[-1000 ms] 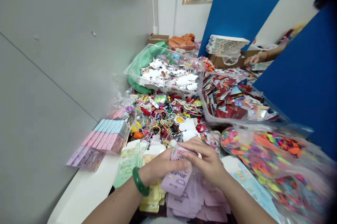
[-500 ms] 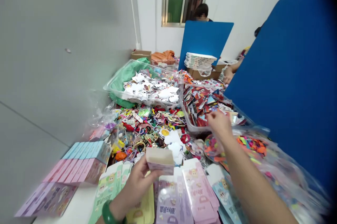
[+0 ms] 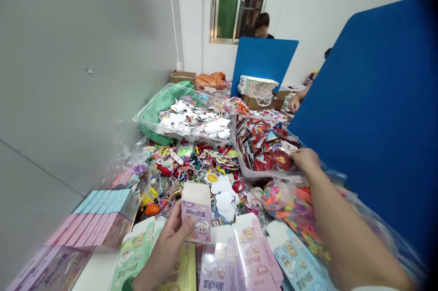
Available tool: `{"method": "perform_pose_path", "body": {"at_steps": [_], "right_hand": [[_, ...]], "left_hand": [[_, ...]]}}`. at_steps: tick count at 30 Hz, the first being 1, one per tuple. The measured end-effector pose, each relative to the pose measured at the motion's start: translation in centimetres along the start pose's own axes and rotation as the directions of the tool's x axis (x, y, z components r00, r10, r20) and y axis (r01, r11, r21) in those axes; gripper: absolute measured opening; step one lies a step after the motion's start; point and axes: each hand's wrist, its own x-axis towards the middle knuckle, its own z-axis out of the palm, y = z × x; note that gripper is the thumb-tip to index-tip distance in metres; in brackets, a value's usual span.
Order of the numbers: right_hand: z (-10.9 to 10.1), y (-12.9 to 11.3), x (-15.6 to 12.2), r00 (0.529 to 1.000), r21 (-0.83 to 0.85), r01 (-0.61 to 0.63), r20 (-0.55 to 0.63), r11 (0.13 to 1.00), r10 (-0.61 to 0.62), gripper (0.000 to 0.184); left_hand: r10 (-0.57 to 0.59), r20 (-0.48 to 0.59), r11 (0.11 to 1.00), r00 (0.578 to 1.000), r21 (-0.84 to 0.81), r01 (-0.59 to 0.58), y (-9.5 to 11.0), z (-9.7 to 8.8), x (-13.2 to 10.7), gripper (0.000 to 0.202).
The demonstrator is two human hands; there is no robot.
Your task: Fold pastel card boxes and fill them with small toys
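Lengthwise upright purple box [image 3: 197,214], flap [image 3: 196,192] uppermost

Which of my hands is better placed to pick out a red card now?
Probably your right hand: it is at the red cards in their bin. Your left hand is farther off and holds the purple box.

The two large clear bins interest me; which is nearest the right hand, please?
The bin of mostly reddish cards: the right hand is at its cards, while the other bin, holding mostly white pieces, sits farther left.
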Motion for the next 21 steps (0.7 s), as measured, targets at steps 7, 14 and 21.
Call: {"method": "perform_pose_path", "body": {"at_steps": [7, 14, 21], "right_hand": [[-2.3, 0.2, -0.6, 0.988, 0.294, 0.085, -0.151, 0.952, -0.041, 0.018], [-1.2, -1.3, -1.7, 0.999, 0.572, 0.033, 0.016, 0.82, -0.051, 0.009], [-0.3, -1.8, -1.6, 0.996, 0.636, 0.051, -0.092, 0.77, 0.011, 0.023]], "left_hand": [[-0.005, 0.034, 0.999, 0.999, 0.052, 0.003, -0.4, 0.4, 0.2, 0.06], [-0.011, 0.065, 0.995, 0.998, 0.096, 0.005, -0.1, 0.8, 0.1, 0.053], [-0.007, 0.035, 0.998, 0.999, 0.061, 0.005, -0.4, 0.4, 0.0, 0.05]]}}
